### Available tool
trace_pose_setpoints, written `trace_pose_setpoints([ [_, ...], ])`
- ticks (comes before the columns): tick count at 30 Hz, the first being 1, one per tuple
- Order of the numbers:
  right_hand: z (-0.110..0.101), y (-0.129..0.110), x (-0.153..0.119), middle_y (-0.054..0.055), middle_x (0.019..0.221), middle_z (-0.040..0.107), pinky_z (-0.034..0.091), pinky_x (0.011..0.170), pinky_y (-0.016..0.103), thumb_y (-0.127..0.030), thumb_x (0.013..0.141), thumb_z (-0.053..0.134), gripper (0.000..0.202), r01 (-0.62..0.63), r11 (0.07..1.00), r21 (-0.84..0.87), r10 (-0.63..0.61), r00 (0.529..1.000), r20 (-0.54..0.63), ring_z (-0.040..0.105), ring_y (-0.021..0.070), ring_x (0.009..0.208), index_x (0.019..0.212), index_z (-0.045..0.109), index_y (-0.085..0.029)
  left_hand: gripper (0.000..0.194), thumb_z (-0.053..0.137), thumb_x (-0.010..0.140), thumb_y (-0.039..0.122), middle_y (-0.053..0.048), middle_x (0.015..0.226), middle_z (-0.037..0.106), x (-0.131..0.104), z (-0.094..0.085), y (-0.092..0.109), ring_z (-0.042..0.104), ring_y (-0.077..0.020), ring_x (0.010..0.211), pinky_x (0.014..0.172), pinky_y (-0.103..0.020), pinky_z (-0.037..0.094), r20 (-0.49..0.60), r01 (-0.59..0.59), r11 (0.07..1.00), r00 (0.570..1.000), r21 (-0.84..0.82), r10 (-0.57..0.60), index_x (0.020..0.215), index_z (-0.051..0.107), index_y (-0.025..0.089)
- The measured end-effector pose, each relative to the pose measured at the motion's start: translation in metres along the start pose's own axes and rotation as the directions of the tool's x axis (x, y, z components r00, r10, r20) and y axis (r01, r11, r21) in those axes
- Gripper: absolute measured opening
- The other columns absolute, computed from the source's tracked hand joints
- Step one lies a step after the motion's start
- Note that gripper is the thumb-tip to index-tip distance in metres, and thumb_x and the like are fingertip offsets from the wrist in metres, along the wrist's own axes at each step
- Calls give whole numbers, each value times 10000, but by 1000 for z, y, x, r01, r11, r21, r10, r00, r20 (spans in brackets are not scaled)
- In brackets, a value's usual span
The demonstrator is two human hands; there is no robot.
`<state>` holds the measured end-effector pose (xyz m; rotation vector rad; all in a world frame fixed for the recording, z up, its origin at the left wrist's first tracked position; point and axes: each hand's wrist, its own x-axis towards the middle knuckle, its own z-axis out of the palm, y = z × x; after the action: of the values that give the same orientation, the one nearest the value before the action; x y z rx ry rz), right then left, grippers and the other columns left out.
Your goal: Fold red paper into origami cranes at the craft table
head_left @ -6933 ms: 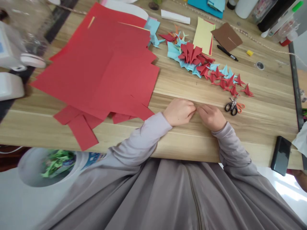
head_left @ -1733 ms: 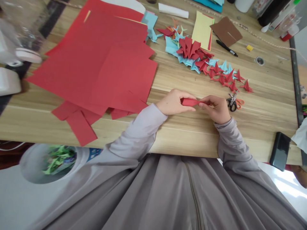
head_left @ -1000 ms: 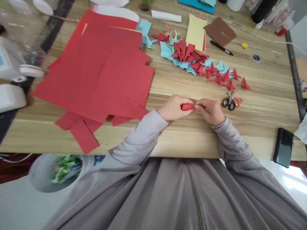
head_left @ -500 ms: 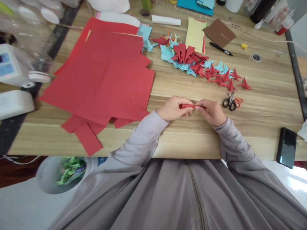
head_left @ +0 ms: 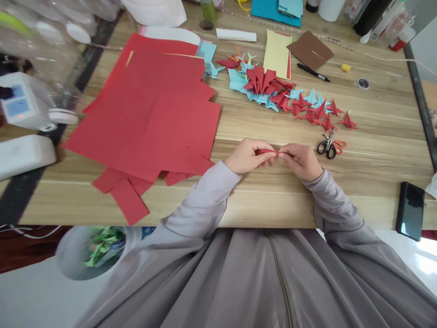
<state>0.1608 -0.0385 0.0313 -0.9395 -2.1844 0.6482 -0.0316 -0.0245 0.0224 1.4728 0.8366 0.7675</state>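
Between my two hands is a narrow folded piece of red paper point(head_left: 265, 151), held just above the wooden table. My left hand point(head_left: 251, 156) pinches its left part between thumb and fingers. Close beside it, my right hand point(head_left: 302, 160) pinches the right part, thumb and forefinger together. The fingertips of both hands almost meet at the middle, and much of the paper is hidden behind them. Beyond the hands lie several small folded red paper cranes point(head_left: 321, 109) and a row of light blue folded pieces point(head_left: 264, 99).
Large red paper sheets point(head_left: 146, 109) cover the left of the table point(head_left: 266, 205). Scissors point(head_left: 329, 146) lie right of my hands, and a phone point(head_left: 410, 210) rests at the front right edge. Yellow paper point(head_left: 276, 54), brown paper point(head_left: 310, 49) and a pen point(head_left: 313, 72) are farther back.
The view has shifted slightly, so the table items sit a little differently in frame. Both hands keep their pinch on the red paper, with barely any movement.
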Motion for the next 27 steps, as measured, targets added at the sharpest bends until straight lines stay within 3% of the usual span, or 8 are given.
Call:
trace_pose_setpoints([
  [4,1,-1,-2,19,659,593,401,590,233,-264,920,452,219,7,999,-51,-8,1000,-6,511,111,589,776,587,-169,240,745,675,304,-50,611,677,0,2,-1,591,-98,496,488,-208,497,-60,-2,1000,998,2,2,783,699,95],
  [7,1,-1,-2,19,662,585,400,596,236,-254,924,439,213,31,995,-91,-31,1000,-4,515,116,602,784,578,-173,225,730,694,309,-40,582,667,0,4,-1,589,-99,486,479,-209,501,-72,-31,999,997,-8,31,761,703,97],
  [17,-1,-3,-2,19,666,585,404,600,228,-218,916,436,189,79,990,-116,-78,997,15,521,113,601,789,568,-174,367,671,746,472,-62,618,687,1,3,-2,630,-123,504,450,-212,509,-8,-50,999,999,-4,50,712,685,107],
  [24,-1,-2,-2,17,655,585,403,596,232,-248,923,436,214,43,994,-100,-43,999,-2,518,112,589,769,567,-177,404,581,816,494,-71,663,701,2,-3,-2,655,-134,560,496,-224,539,122,3,998,993,-70,6,770,676,104],
  [27,-2,-2,-2,19,658,580,403,599,236,-264,922,447,218,24,997,-75,-27,999,-29,511,112,592,767,569,-174,383,620,791,475,-73,700,712,2,-3,-1,675,-150,596,507,-235,549,52,-9,995,999,-99,14,855,676,102],
])
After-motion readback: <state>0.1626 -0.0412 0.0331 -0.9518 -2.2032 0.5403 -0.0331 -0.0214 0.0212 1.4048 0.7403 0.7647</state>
